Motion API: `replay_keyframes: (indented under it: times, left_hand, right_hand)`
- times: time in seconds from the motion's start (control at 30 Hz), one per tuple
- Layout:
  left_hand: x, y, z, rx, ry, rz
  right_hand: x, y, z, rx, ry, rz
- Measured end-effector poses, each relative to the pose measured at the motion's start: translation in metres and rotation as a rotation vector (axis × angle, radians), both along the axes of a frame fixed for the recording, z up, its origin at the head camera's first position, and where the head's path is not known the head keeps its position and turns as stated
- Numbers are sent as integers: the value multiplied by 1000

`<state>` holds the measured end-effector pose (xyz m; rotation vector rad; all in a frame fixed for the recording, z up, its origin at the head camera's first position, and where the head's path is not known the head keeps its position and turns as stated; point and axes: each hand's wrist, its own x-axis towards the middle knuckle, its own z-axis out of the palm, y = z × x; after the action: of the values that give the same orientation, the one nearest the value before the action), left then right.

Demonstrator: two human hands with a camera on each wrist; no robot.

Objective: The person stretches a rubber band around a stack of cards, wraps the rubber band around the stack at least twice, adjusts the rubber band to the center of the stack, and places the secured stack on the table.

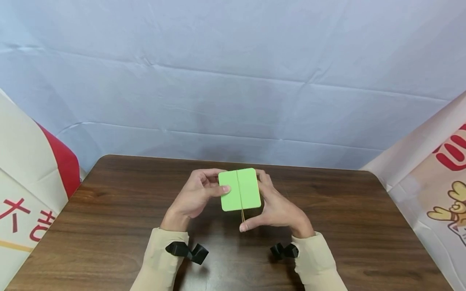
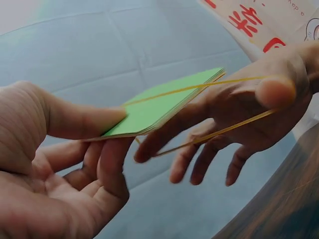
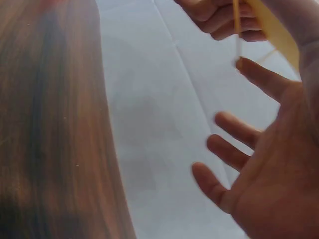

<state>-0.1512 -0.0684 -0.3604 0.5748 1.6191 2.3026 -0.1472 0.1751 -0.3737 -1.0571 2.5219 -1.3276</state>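
My left hand (image 1: 196, 195) pinches a thin stack of square green cards (image 1: 249, 188) with rounded corners, the thumb on top and fingers beneath. A yellow rubber band (image 2: 239, 79) runs across the face of the stack and stretches out past its edge. Its far end loops over the thumb of my right hand (image 1: 282, 208), which is spread wide with its fingers extended. In the right wrist view the band (image 3: 237, 22) reaches the tip of the index finger, beside the yellowish underside of the stack (image 3: 279, 30).
Both hands are above a dark brown wooden table (image 1: 109, 226). A pale cloth backdrop (image 1: 233, 101) hangs behind it. Printed banners with red characters hang at the left (image 1: 32, 182) and right (image 1: 418, 178). Black straps (image 1: 187, 251) circle both sleeved wrists.
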Motion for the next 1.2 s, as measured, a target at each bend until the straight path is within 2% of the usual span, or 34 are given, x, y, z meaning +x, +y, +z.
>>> replay_keyframes:
  times: [0.07, 0.2, 0.37, 0.5, 0.83, 1.03, 1.13, 1.2]
  left_hand:
    - [-1, -1, -1, 24, -22, 51]
    - [-4, -3, -2, 81, -131, 170]
    - [-9, -7, -4, 150, -261, 293]
    - [-13, -12, -7, 190, -318, 356]
    - [-18, -18, -14, 245, -399, 380]
    - [-20, -19, -17, 281, -416, 375]
    - [-21, -19, -18, 308, -429, 373]
    - [-21, -18, -18, 331, -445, 380]
  right_hand:
    - [2, 3, 3, 54, -11, 0]
    - [5, 6, 8, 122, -19, 39]
    - [7, 4, 12, 132, -21, 136]
    - [8, 1, 13, 101, -2, 208]
    - [9, -6, 12, -46, 19, 307]
    - [6, -11, 11, -128, 92, 348]
    - [6, -14, 12, -118, 135, 333]
    - [9, -16, 13, -61, 171, 282]
